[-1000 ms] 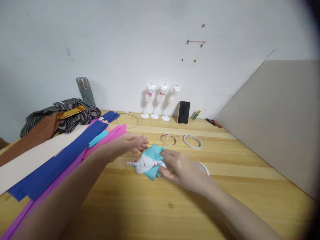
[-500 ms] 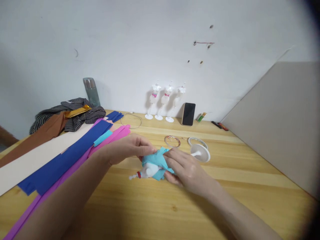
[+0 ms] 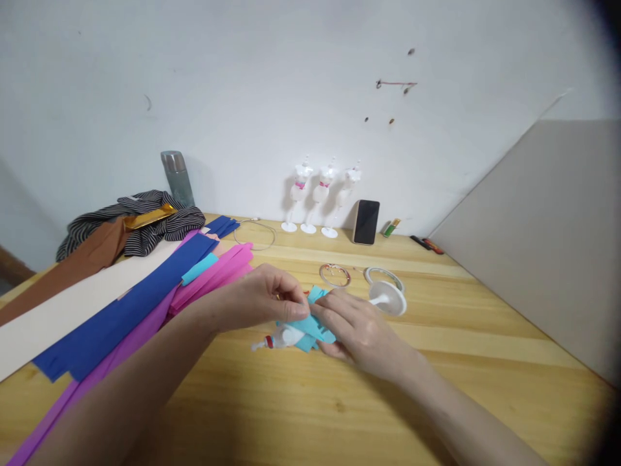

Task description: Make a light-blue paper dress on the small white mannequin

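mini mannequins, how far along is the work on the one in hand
Apparently done: the red neckband on the held mannequin. In hand: turquoise fabric over its body, at the left hand and right hand. Probably left: securing the fabric, whose edges look loose.

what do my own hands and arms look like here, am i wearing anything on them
Your left hand and right hand are both bare, with no gloves. The left forearm and right forearm are bare too, with no sleeve in view. No watch or bracelet shows on either wrist, and no ring can be made out. The nails are too small to judge.
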Demonstrator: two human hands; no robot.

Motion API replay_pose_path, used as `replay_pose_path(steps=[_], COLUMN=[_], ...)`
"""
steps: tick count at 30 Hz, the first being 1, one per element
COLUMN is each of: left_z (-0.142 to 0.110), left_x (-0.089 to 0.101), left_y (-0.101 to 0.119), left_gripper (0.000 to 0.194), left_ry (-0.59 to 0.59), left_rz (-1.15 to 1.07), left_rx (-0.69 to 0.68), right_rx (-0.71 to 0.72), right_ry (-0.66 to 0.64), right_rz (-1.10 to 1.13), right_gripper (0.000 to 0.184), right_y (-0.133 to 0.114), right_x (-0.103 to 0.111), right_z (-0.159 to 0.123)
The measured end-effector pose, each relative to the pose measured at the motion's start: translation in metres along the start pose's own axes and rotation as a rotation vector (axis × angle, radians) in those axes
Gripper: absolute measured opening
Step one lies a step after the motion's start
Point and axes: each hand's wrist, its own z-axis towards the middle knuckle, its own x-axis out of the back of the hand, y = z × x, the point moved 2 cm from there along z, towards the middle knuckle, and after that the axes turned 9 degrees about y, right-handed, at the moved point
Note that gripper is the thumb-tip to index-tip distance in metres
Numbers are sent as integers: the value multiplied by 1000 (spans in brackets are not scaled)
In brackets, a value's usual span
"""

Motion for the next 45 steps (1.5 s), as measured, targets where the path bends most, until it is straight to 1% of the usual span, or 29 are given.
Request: replay_pose_path(steps=[3, 6, 8, 9, 10, 12, 15, 17, 19, 20, 22, 25, 26, 28, 31, 33, 36, 39, 41, 42, 45], left_z=[-1, -3, -5, -5, -5, -6, -8, -12, -16, -17, -19, -14, -12, -7, -1, 1, 3, 5, 4, 3, -3], left_x=[-2, -4, -6, -8, -9, -12, -11, -8, -7, -7, -10, -17, -20, -24, -27, -28, -29, -29, -26, -24, -10], left_y=[0, -1, -2, -3, -3, -1, 2, 4, 7, 9, 10, 6, 4, -1, -8, -12, -17, -19, -16, -14, -5], left_gripper=[14, 15, 14, 14, 14, 16, 19, 21, 32, 34, 27, 8, 9, 17, 20, 19, 15, 13, 5, 10, 51], left_ry=[1, -21, -21, -8, 13, 57, 84, 48, -7, -28, -29, 78, 120, 173, 180, 173, 182, 201, 195, 185, 157], left_rz=[27, 62, 146, 215, 292, 434, 533, 548, 589, 633, 742, 855, 866, 869, 871, 878, 891, 885, 812, 755, 604], left_rx=[2, 62, 94, 81, 45, -73, -214, -268, -327, -355, -401, -399, -387, -383, -413, -420, -406, -334, -278, -258, -183], right_rx=[-6, -9, -10, -9, -8, -10, -26, -51, -80, -92, -112, -135, -149, -200, -304, -341, -349, -381, -411, -424, -466], right_ry=[-22, -35, -33, -30, -25, -23, -23, -37, -61, -75, -89, -80, -78, -87, -127, -132, -118, -102, -110, -119, -113], right_rz=[-6, -16, -25, -29, -33, -41, -43, -27, -8, -1, 0, -4, 1, 33, 114, 160, 193, 204, 225, 239, 257], right_gripper=[23, 25, 23, 22, 21, 21, 24, 25, 26, 25, 22, 16, 15, 12, 8, 6, 6, 7, 6, 7, 11], right_y=[1, 1, 1, 1, 1, 1, 1, 1, 1, 1, 1, -1, -1, -2, -2, -2, -2, -2, -2, -2, -1], right_x=[-1, -3, -4, -4, -4, -5, -5, -5, -4, -4, -4, -4, -5, -6, -11, -14, -16, -17, -16, -16, -14], right_z=[-1, -1, 0, 0, 0, -1, -2, -2, -2, -2, -2, -1, -1, -2, -3, -4, -4, -4, -4, -4, -3])
